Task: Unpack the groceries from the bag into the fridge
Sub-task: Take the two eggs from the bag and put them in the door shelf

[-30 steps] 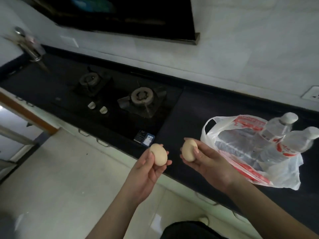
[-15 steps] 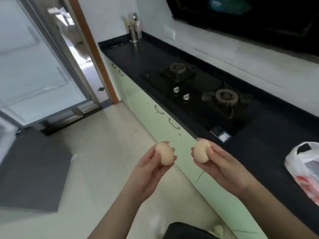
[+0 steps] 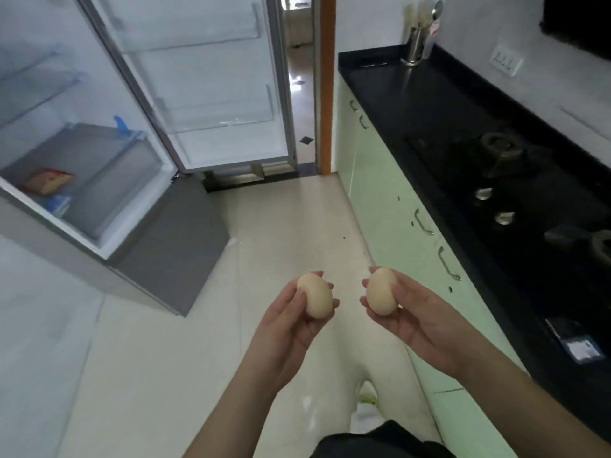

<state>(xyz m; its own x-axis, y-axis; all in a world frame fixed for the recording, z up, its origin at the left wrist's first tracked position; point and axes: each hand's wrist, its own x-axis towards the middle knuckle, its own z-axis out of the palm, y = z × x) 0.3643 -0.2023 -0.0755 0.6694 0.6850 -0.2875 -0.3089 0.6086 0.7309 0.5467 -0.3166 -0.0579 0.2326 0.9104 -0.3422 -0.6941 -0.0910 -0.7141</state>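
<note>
We faced the open fridge [image 3: 99, 180], its door [image 3: 211, 87] swung wide with clear shelves; a red-and-yellow packet [image 3: 48, 180] lay low inside. To our right ran the black counter [image 3: 429, 104] with the hob [image 3: 515, 180] and a steel utensil holder [image 3: 417, 44] at the far end, green cabinets [image 3: 386, 206] below. Over the pale floor [image 3: 281, 226] we held our hands side by side but apart. Our left hand [image 3: 291, 322] had its fingers curled round one egg [image 3: 314, 295]; our right hand [image 3: 420, 322] cupped the other egg [image 3: 381, 291], thumb and fingers closed on it. Both eggs were well short of the fridge.
</note>
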